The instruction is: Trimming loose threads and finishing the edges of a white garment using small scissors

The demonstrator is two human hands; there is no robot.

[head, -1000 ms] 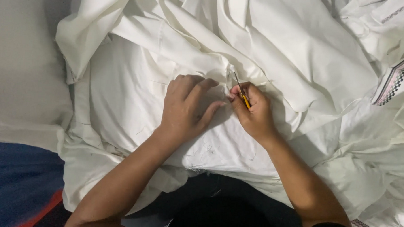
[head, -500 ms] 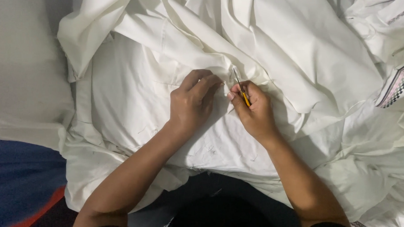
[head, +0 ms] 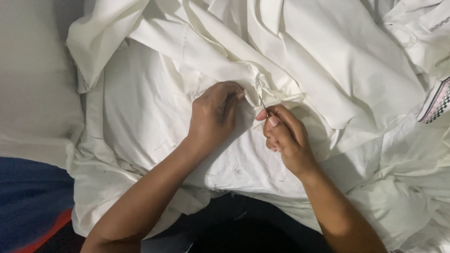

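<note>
The left hand (head: 213,116) pinches a fold of the white cloth (head: 150,114), and the right hand (head: 284,136), fingers closed on a thin tool (head: 261,103), sits just right of that fold. The tool's long axis runs up and left toward the gathered seam. Compared with a second ago, the left fingers have curled tighter and the tool's yellow handle is now hidden.

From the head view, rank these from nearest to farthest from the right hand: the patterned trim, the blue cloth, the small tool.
From the right hand:
1. small tool, pinched in its fingertips.
2. patterned trim, far right edge.
3. blue cloth, lower left corner.
</note>
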